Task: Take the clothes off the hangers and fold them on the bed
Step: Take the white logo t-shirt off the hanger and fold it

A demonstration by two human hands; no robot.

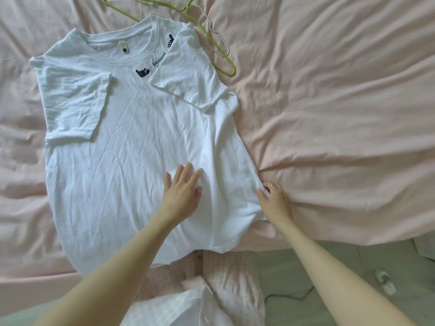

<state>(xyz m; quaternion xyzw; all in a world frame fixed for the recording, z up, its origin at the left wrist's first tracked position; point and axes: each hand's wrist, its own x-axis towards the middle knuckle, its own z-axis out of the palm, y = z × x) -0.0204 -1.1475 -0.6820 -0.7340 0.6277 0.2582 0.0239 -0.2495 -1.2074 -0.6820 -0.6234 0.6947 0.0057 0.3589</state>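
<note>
A white T-shirt lies spread face up on the pink bed, collar at the far end, both short sleeves folded inward over the chest. Small black prints sit below the collar. My left hand rests flat on the shirt's lower right part, fingers straight. My right hand pinches the shirt's right side edge near the hem, where the pink sheet bunches into creases. A green hanger and a thin white hanger lie empty on the bed beyond the shirt's right shoulder.
The bed's near edge runs across the bottom of the view. Below it is a greenish floor with a small white object and a dark cord. White and pink cloth hangs in front of me.
</note>
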